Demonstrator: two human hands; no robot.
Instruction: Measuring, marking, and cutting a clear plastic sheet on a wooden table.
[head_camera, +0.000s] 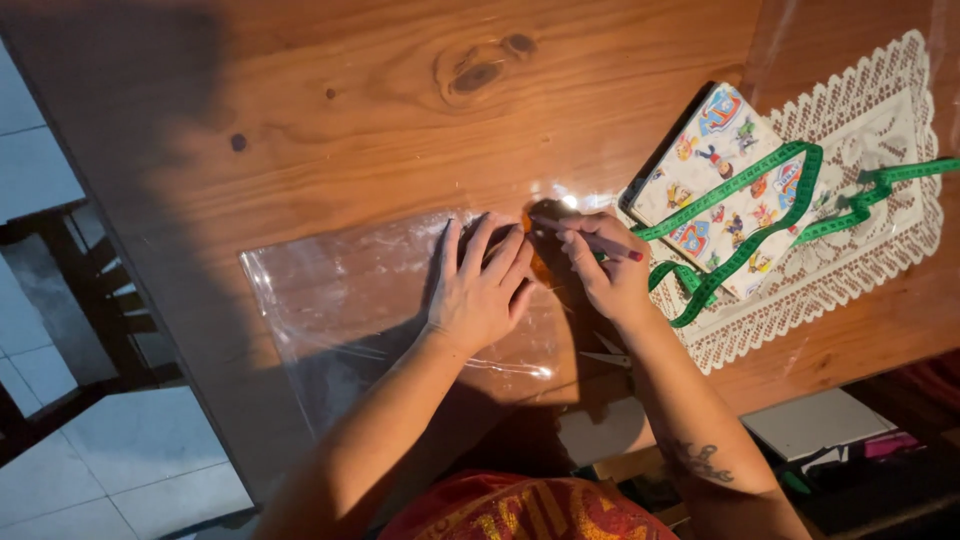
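Head view: left hand (480, 290) flat, fingers spread, pressing clear plastic sheet (340, 300) onto wooden counter (350, 110); grips nothing. Right hand (605, 262) just beside it, fingers pinched on thin pen-like tool (560, 226), tip at small orange piece (535, 262) mostly hidden between hands. Sheet judged light, limp, slippery, creases easily; best held by flat palm pressure or at edge. Scissors (605, 352) under right wrist. Right of hands: green measuring tape (760, 215) draped over cartoon-print case (715, 190) on lace doily (880, 150).
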